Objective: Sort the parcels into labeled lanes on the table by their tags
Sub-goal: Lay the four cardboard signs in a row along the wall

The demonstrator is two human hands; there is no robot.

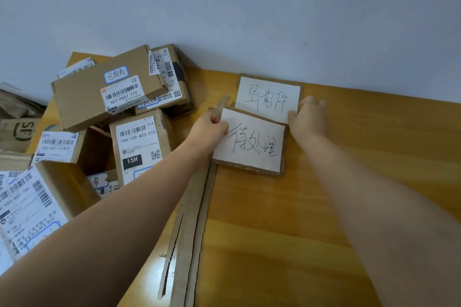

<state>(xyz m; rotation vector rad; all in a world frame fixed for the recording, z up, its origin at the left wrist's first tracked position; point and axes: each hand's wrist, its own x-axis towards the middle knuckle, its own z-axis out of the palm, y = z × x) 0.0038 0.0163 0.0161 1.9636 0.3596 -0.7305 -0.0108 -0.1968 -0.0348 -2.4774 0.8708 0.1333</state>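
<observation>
2 label cards overlap at the far edge of the surface (361, 182). Left grip (212, 129) pinches the left edge of the near label card (252, 147). Right grip (309, 117) touches the far label card (267, 99) at its right edge; pinching or resting, cannot tell. Cardboard strips (194, 219) run from the near edge to the cards. Parcels (112, 97) are piled at the left edge.

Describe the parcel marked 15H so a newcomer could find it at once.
On the wooden table, find the parcel heap at its left end. The 15H parcel stands on the heap's right edge; only its label bears a black block printed 15H.
</observation>
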